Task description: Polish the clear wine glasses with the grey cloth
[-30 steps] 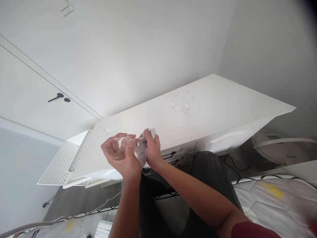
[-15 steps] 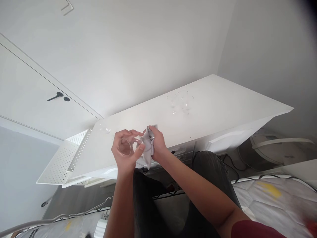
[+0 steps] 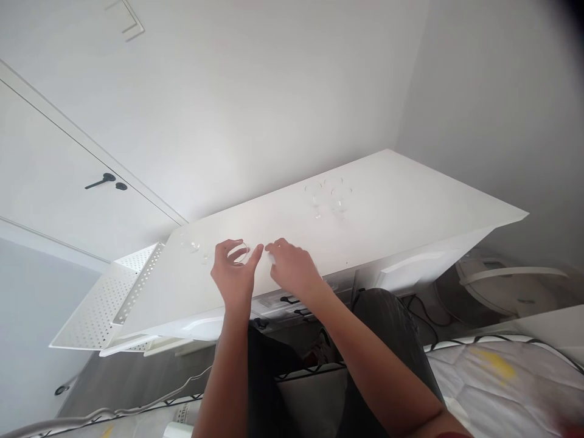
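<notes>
A clear stemmed glass (image 3: 247,254) rests in my left hand (image 3: 232,274), whose fingers and thumb curve around its bowl. The stem end points right, toward my other hand. My right hand (image 3: 294,267) has its fingers curled close to the glass's foot. A pale bit of cloth (image 3: 271,258) shows at those fingertips; most of it is hidden behind the hand. Both hands are above the front part of the white tabletop (image 3: 383,201). Farther back stands a group of clear stemmed glasses (image 3: 341,198), faint against the white.
More clear glassware (image 3: 194,246) is at the left end of the table. A white perforated shelf (image 3: 91,313) adjoins that end. Drawers with dark handles (image 3: 289,300) are below the front edge. A mattress (image 3: 483,371) lies at lower right, and a large round container (image 3: 483,286) behind it.
My hands have turned over, backs now more upward. The glass has tipped away from me in my left hand. The cloth, spread between the hands before, is now mostly out of sight behind the right.
</notes>
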{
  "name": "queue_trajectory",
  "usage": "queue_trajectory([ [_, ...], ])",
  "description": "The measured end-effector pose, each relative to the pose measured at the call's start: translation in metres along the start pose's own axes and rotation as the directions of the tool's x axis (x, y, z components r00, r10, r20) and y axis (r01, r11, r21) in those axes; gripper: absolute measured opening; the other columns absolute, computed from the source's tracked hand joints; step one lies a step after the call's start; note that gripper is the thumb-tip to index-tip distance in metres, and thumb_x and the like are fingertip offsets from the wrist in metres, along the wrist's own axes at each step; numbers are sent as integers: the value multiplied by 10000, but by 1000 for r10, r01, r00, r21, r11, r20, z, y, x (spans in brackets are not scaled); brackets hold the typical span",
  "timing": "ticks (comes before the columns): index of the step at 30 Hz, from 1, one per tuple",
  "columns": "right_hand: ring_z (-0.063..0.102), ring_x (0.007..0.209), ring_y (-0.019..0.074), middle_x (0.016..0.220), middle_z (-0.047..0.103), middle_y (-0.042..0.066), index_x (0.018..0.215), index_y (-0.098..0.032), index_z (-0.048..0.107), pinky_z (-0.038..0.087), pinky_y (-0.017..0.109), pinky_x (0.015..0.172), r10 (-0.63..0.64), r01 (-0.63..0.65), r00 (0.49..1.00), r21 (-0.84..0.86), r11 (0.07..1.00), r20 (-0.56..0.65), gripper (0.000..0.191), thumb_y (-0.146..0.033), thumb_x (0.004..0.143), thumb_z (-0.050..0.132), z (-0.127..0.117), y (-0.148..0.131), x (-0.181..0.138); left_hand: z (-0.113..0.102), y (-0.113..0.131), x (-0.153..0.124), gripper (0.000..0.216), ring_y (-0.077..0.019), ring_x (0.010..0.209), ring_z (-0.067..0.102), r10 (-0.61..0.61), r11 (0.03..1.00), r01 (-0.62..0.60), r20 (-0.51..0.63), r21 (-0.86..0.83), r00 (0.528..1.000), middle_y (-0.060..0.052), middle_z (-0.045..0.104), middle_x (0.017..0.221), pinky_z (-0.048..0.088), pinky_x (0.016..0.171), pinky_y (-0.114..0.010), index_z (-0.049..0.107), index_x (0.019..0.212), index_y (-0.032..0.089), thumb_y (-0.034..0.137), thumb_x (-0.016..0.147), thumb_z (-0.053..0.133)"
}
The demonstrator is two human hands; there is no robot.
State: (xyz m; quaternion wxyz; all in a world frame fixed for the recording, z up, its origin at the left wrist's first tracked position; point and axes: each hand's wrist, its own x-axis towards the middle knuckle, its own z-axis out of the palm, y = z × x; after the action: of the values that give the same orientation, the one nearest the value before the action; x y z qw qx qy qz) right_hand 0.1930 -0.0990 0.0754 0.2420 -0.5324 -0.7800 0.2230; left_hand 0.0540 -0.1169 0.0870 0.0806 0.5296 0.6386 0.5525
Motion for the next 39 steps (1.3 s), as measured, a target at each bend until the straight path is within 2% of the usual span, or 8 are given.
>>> queue_trajectory([
  [5,706,780,203,1374,631,152,1224,-185,692,453,318,671,2,22,990,-163,986,143,390,-159,887,496,4,-5,-5,32,-11,7,476,-207,866,760,-44,999,44,101,0,994,-34,731,1081,610,822,-380,592,1018,247,486,723,879],
  [9,703,812,235,1028,725,133,1035,-158,726,453,322,700,26,4,976,-136,991,217,268,-130,887,504,0,3,-1,49,-12,8,514,-207,858,753,-55,998,59,128,-28,990,-32,727,1068,597,841,-401,577,1009,248,501,697,897],
  [11,703,813,233,1034,726,134,989,-166,732,452,323,704,20,11,969,-126,992,244,257,-125,885,501,-2,6,0,54,-12,9,518,-216,877,754,-78,995,86,151,-46,985,-40,724,1086,592,841,-407,576,1006,247,514,697,895],
  [16,731,876,233,1392,639,167,1147,-189,734,478,330,732,23,26,951,-153,988,307,348,-144,881,515,4,11,1,63,-10,10,538,-221,894,755,-94,989,119,246,-86,965,-48,716,1125,584,867,-423,563,1033,256,514,700,898],
  [31,746,930,260,1499,534,280,1409,-151,593,515,363,781,253,-206,933,-199,958,255,475,-189,970,417,2,30,0,97,4,5,579,-269,1093,705,-64,984,124,392,-130,918,-86,668,1243,560,893,-446,476,1143,279,483,764,864],
  [35,742,967,270,1463,587,227,1418,-186,592,518,356,776,250,-210,939,-181,961,237,496,-179,965,389,-1,37,1,94,8,3,808,-344,1296,602,-49,988,103,408,-113,912,-170,456,1519,569,886,-454,408,1351,303,448,724,897],
  [37,728,1063,287,1554,513,221,1485,-187,534,521,370,826,280,-241,929,-176,954,242,542,-180,965,381,-3,41,2,83,7,1,883,-365,1360,544,-15,993,59,389,-101,921,-181,358,1578,572,899,-455,387,1416,309,471,715,898],
  [39,694,1171,312,1665,363,218,1541,-178,473,516,396,895,330,-289,911,-188,939,249,592,-183,955,393,-6,47,5,67,2,1,799,-340,1349,544,28,995,8,356,-99,934,-165,383,1541,575,905,-439,410,1414,307,498,773,846],
])
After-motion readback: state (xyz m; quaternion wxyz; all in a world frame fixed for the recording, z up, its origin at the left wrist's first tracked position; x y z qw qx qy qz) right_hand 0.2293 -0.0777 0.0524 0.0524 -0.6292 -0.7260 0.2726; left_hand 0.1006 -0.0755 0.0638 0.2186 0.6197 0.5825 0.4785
